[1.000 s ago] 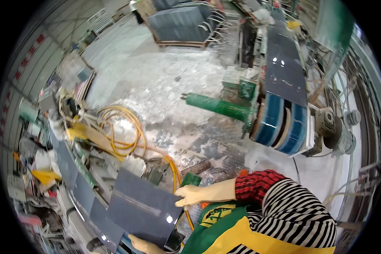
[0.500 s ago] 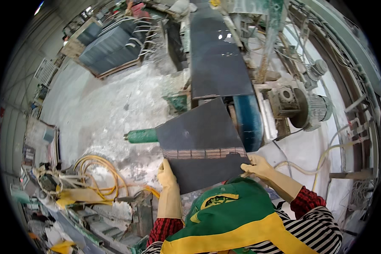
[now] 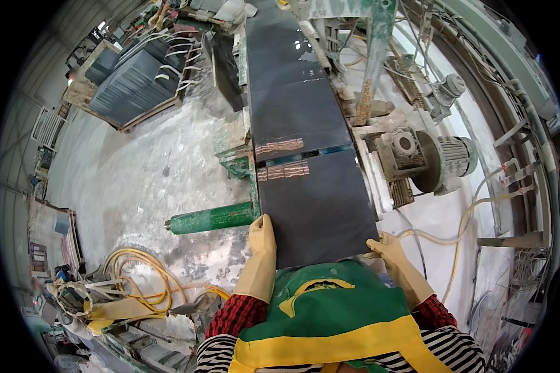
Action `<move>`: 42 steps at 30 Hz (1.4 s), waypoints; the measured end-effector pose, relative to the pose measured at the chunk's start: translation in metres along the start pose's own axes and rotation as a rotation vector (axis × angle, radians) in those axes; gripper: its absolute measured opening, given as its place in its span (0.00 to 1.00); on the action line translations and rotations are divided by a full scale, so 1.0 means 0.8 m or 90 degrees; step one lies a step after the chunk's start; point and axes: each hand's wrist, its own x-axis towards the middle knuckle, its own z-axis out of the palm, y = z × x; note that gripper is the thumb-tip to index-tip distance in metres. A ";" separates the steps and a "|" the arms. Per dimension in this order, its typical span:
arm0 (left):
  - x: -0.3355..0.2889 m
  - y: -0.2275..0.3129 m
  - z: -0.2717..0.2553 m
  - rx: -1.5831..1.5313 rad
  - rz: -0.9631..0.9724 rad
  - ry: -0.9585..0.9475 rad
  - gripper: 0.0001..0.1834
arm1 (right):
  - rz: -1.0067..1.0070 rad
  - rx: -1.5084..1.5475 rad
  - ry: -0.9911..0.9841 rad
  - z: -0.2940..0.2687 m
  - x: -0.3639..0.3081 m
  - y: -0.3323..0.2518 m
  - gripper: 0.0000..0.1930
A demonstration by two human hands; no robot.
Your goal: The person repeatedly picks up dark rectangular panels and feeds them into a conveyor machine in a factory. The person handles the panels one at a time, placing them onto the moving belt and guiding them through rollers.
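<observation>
A dark grey stone slab [image 3: 320,217] lies flat in front of me, close to my apron. My left hand [image 3: 262,239], in a cream rubber glove, is closed on the slab's left edge. Its right edge, near the front corner, is gripped by my right hand [image 3: 384,247] in a matching glove. Ahead, a second dark slab [image 3: 298,115] rests in line on the conveyor, a narrow gap between the two. Pinkish striped reflections cross both surfaces beside that gap. The fingertips under the held slab are hidden.
A green roller [image 3: 211,219] sticks out left of the held slab. To the right is a motor [image 3: 457,156] with a gearbox. A yellow hose [image 3: 146,273] lies coiled at lower left. Stacked slabs [image 3: 134,87] stand on a pallet at the far left.
The held slab has turned from a slant to line up with the conveyor, covering the blue belt that showed beneath. Both hands moved with it and still grip its edges.
</observation>
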 end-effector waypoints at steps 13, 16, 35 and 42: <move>0.016 0.025 -0.001 -0.014 0.145 -0.011 0.20 | -0.013 -0.009 0.030 0.027 0.015 -0.011 0.10; 0.028 0.028 -0.008 0.025 0.173 -0.079 0.23 | -0.016 -0.045 0.024 0.019 0.023 -0.011 0.11; 0.073 0.016 -0.022 0.237 0.348 -0.165 0.21 | -0.025 -0.049 0.032 0.033 0.044 -0.025 0.16; 0.048 0.061 -0.055 0.229 0.195 -0.242 0.23 | -0.024 -0.011 0.078 0.025 0.055 -0.015 0.17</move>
